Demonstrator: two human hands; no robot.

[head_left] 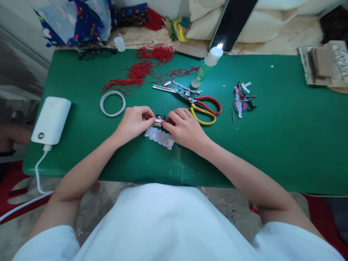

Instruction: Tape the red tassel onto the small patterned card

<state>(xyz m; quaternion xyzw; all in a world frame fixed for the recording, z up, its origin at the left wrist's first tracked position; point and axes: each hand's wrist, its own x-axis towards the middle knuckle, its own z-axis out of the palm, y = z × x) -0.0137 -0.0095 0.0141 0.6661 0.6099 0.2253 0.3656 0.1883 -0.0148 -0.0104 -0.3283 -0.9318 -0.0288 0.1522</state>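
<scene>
My left hand point(136, 121) is closed, thumb and forefinger pinching the left end of a small white strip point(158, 120). The strip lies across a small dark printed card point(160, 117), partly covered by my fingers. From the other side my right hand point(186, 127) is closed with its fingertips at the strip's right end; what exactly they grip is partly hidden. Just below, a pale lilac scalloped paper cutout point(160, 137) lies flat on the table. Scissors point(194, 101) with one red and one yellow handle rest beyond my right hand, blades pointing left.
On the green table point(272, 152) are a roll of tape point(101, 105), red cords point(140, 72), an upright glue stick point(205, 69), paper scraps point(240, 99) and a white power bank point(51, 119) with a cable. Cardboard pieces point(323, 65) lie at the far right.
</scene>
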